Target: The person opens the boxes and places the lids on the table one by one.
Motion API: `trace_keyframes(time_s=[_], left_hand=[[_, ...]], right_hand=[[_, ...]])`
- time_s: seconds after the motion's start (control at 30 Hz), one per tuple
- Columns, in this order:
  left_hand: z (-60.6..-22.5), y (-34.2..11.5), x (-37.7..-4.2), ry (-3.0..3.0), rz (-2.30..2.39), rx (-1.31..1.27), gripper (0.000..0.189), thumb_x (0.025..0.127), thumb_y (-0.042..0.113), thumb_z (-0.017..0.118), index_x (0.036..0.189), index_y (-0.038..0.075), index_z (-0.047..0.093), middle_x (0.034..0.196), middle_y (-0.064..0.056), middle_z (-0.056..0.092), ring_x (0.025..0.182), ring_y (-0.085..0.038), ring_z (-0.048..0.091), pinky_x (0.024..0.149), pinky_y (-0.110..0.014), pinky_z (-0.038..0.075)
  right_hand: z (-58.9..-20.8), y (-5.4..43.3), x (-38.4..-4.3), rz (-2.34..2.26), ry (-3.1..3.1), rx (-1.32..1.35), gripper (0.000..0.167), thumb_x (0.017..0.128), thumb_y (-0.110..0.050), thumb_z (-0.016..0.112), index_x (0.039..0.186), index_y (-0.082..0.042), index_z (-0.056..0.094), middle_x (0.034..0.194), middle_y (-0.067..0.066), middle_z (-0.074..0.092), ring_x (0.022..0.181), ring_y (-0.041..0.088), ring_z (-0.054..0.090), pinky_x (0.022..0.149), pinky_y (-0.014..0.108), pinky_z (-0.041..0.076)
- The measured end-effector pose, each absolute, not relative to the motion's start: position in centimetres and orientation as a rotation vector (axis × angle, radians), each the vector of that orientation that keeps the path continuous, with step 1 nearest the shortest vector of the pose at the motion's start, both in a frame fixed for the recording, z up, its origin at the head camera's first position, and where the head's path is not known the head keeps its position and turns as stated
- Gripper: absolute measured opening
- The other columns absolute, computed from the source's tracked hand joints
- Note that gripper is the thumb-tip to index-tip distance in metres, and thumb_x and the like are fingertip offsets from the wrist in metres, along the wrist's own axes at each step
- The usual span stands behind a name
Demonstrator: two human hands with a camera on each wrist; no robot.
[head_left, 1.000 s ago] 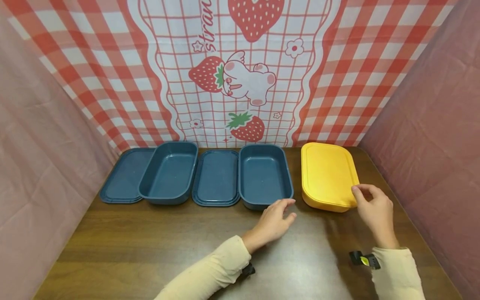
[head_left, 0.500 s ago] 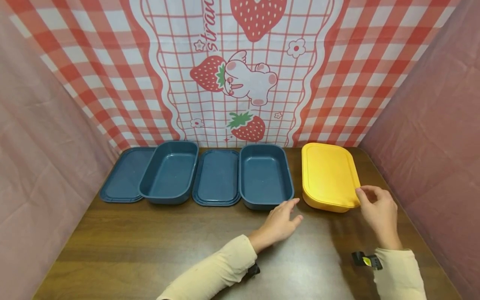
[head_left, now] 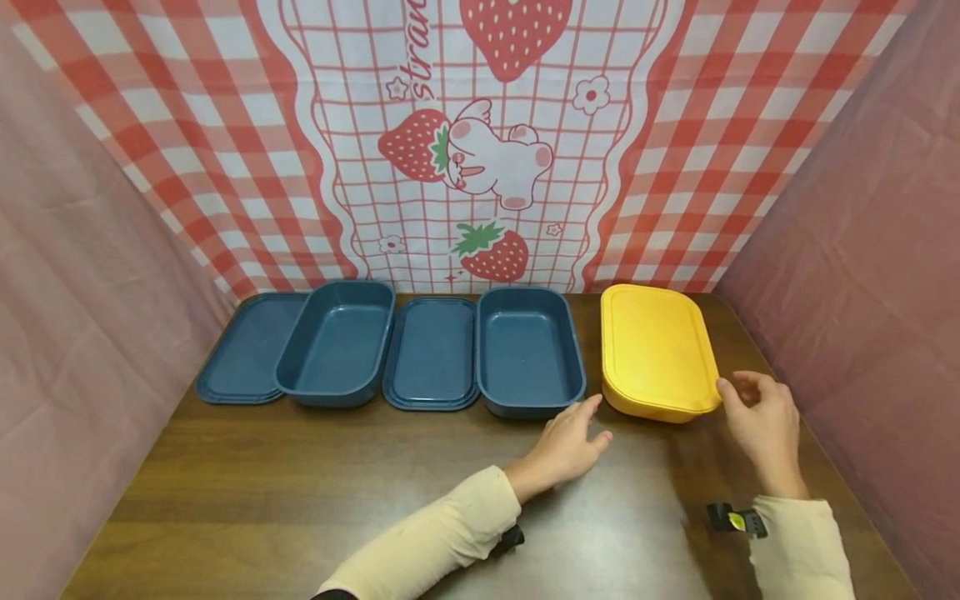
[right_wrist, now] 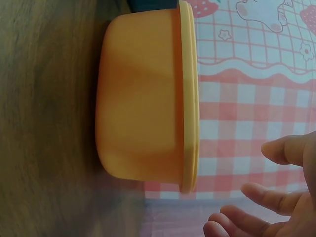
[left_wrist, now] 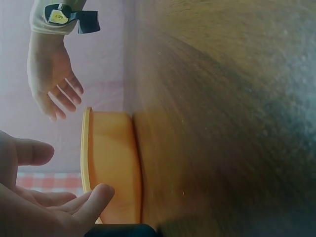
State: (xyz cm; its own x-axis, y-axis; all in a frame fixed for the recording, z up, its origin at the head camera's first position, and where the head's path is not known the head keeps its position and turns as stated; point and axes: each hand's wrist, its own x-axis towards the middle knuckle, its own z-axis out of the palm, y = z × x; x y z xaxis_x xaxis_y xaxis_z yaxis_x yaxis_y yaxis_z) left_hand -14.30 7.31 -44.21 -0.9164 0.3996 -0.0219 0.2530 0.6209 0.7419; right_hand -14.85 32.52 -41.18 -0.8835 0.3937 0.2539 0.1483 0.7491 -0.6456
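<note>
A yellow lidded food container (head_left: 660, 350) stands at the right of the row, its lid (right_wrist: 190, 98) seated along the rim. My right hand (head_left: 767, 421) hovers by its near right corner, fingers loosely bent and holding nothing. In the right wrist view, a gap shows between those fingertips (right_wrist: 254, 191) and the container. My left hand (head_left: 564, 443) is held between the yellow container and a lidless dark blue container (head_left: 531, 358), fingers spread and relaxed. The left wrist view shows the left hand (left_wrist: 54, 202) with nothing in its grasp, overlapping the yellow wall.
Left of these lie a blue lid (head_left: 432, 354), a second lidless blue container (head_left: 337, 342) and another blue lid (head_left: 247, 350), partly behind it. All rest on a brown wooden table (head_left: 300, 492). A strawberry-print cloth (head_left: 480, 150) rises behind, with pink cloth (head_left: 847, 250) at both sides.
My right hand has shifted slightly right, its fingertips drawing off the yellow container's corner. The left hand has drifted right toward the yellow container. The containers and lids stay in place.
</note>
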Motion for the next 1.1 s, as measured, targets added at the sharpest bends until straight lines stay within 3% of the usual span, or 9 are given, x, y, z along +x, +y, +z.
trace_keyframes(time_s=[0.23,0.43,0.67,0.8,1.1], left_hand=[[-44.3,8.0,-14.6,2.663,1.158,0.506,0.057,0.096,0.03,0.059,0.148,0.012,0.041,0.139,-0.001,0.057,0.115,-0.013,0.061,0.101,-0.03,0.045],[-44.6,8.6,-14.8,2.638,1.18,0.444,0.059,0.096,0.031,0.059,0.148,0.012,0.04,0.141,-0.001,0.056,0.121,-0.015,0.057,0.107,-0.033,0.042],[-44.9,9.3,-15.1,2.601,1.274,0.372,0.062,0.095,0.033,0.06,0.148,0.008,0.039,0.138,-0.006,0.057,0.124,-0.018,0.055,0.109,-0.034,0.041],[-45.1,9.6,-15.1,2.589,1.329,0.352,0.063,0.095,0.034,0.06,0.147,0.005,0.04,0.137,-0.01,0.056,0.123,-0.02,0.056,0.106,-0.032,0.044],[-45.3,10.0,-15.2,2.551,1.384,0.295,0.065,0.096,0.035,0.058,0.149,0.004,0.037,0.15,-0.011,0.045,0.139,-0.024,0.042,0.113,-0.036,0.037]], right_hand=[[-41.7,33.0,-15.1,0.931,-2.619,-0.465,0.046,0.096,-0.024,0.056,0.127,0.01,0.052,0.114,0.033,0.054,0.105,0.044,0.052,0.086,0.051,0.035],[-42.4,33.6,-15.5,0.965,-2.7,-0.464,0.056,0.098,-0.029,0.053,0.134,0.013,0.044,0.123,0.038,0.053,0.109,0.052,0.057,0.089,0.056,0.041],[-43.3,33.8,-15.7,1.1,-2.796,-0.545,0.07,0.099,-0.041,0.046,0.143,0.012,0.032,0.132,0.039,0.048,0.118,0.051,0.05,0.097,0.058,0.04],[-43.7,33.7,-15.8,1.151,-2.818,-0.563,0.072,0.1,-0.043,0.045,0.143,0.012,0.032,0.134,0.039,0.047,0.122,0.052,0.046,0.1,0.059,0.038],[-44.4,33.6,-16.0,1.171,-2.827,-0.579,0.071,0.099,-0.044,0.045,0.14,0.013,0.036,0.13,0.037,0.049,0.118,0.049,0.049,0.096,0.056,0.04]])
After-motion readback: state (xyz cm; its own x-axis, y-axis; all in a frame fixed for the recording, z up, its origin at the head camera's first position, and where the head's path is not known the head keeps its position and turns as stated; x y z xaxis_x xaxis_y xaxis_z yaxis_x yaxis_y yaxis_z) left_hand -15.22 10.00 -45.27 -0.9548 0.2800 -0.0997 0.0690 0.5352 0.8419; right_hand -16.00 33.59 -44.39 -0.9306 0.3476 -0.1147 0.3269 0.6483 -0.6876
